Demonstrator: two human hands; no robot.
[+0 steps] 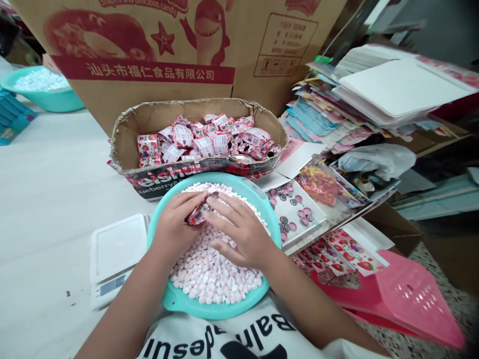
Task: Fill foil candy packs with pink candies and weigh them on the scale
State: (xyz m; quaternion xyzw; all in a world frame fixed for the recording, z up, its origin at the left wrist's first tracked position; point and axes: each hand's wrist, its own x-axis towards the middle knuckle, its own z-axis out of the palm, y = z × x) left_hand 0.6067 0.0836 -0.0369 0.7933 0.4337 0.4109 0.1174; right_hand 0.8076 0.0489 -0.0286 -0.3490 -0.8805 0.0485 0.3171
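Note:
A teal basin (pixel 175 299) full of small pink and white candies (pixel 209 279) sits in front of me. Over the candies my left hand (pixel 175 225) is closed on a small red and pink packet (pixel 197 214). My right hand (pixel 239 232) rests on the candies beside it, fingers stretched toward the packet and touching its open end. Behind the basin stands a torn cardboard tray (pixel 127 144) with several filled pink packets (pixel 209 139).
A white digital scale (pixel 116 259) lies left of the basin. A big printed carton (pixel 157 55) stands behind. Stacks of flat packaging and cards (pixel 374 94) fill the right, with a pink plastic basket (pixel 407 294) lower right. Another teal basin (pixel 45 89) sits far left.

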